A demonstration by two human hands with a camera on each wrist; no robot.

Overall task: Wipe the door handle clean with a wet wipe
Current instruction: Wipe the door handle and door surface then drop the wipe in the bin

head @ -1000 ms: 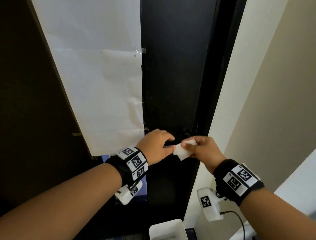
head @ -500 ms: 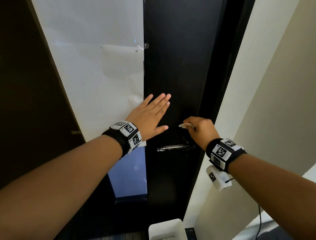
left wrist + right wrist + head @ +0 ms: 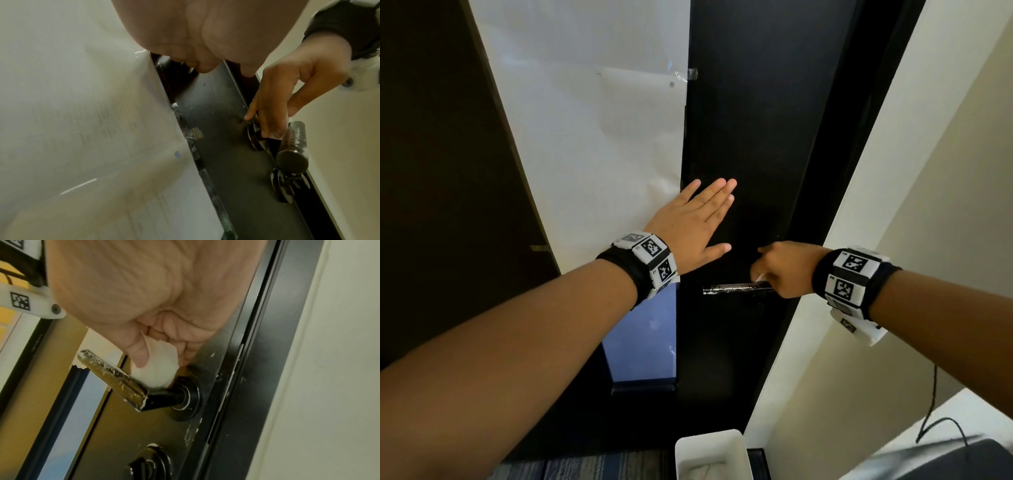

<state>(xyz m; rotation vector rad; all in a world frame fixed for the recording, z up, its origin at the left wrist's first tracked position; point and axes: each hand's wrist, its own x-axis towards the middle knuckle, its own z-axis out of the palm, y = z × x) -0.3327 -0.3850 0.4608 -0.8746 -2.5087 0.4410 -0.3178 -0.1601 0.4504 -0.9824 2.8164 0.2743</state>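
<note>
A dark lever door handle [image 3: 732, 288] [image 3: 111, 374] [image 3: 293, 146] speckled with white smears sticks out from the black door [image 3: 750, 137]. My right hand [image 3: 784, 270] [image 3: 156, 340] [image 3: 273, 113] pinches a white wet wipe [image 3: 158, 369] [image 3: 758, 278] and holds it against the top of the handle near its round base [image 3: 185, 397]. My left hand [image 3: 698, 222] lies flat on the door above and left of the handle, fingers straight; its palm [image 3: 195, 32] fills the top of the left wrist view.
White paper [image 3: 592, 120] is taped over the door's glass panel on the left. A round lock knob [image 3: 148, 464] sits below the handle. The cream wall [image 3: 928, 171] borders the door frame on the right. A white bin [image 3: 710, 455] stands on the floor below.
Both hands left the handle, and the left hand went up to lie flat on the door. The right hand has now come down and set the wipe on the handle.
</note>
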